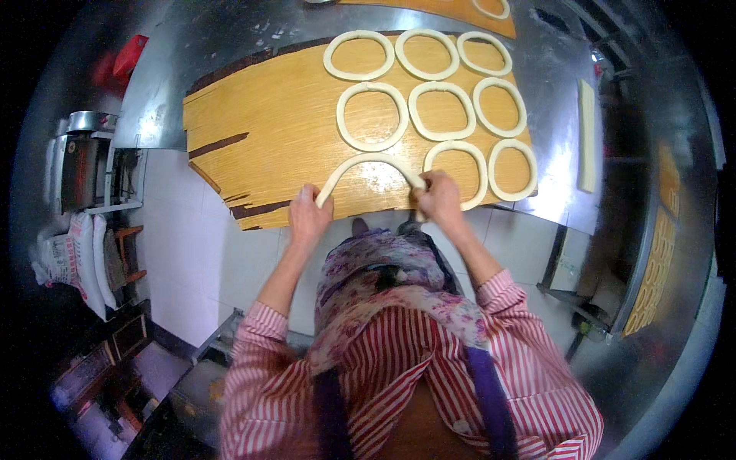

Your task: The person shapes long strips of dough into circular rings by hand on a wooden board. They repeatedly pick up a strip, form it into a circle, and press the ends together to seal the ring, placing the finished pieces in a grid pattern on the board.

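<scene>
A pale dough rope (370, 161) lies bent in an arch on the near edge of a wooden board (268, 115). My left hand (308, 215) pinches its left end, and my right hand (438, 197) grips its right end. Beyond and to the right of the arch, several finished dough rings (372, 115) lie in rows on the board. My red-and-white striped sleeves and a flowered apron fill the lower part of the view.
The board rests on a shiny metal table (192, 46). A straight dough strip (586, 138) lies on the metal at the right. A metal machine (80, 165) and white sacks (73, 261) stand at the left, above a white tiled floor (192, 253). Trays of rings are stacked at the far right (659, 268).
</scene>
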Demonstrator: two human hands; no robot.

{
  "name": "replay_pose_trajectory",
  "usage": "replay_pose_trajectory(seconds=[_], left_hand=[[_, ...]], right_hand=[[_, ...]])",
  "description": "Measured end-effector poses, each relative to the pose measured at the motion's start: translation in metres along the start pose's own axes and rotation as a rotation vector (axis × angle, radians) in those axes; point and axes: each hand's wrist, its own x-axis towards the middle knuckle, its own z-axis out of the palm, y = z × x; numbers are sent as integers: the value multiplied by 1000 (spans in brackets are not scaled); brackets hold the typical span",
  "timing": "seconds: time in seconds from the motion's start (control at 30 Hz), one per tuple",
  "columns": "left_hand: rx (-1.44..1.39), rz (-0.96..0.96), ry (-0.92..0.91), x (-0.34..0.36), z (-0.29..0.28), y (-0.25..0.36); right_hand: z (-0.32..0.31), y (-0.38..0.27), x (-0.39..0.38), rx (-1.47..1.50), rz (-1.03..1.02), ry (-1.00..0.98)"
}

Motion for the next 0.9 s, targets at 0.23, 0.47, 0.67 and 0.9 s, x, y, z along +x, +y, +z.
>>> replay_pose_trajectory(seconds=[0.23,0.47,0.67,0.9], left_hand=[[-455,-363,-18,-26,32,36],[-880,-453,-28,-36,46,60],[-554,-273,90,-16,33,54],[-22,661,-68,94,14,38]], right_hand=[[27,-30,-16,235,185,107],[43,-17,-8,181,117,140],[22,-16,6,-125,-105,162],[-6,-39,90,-155,-572,-71]])
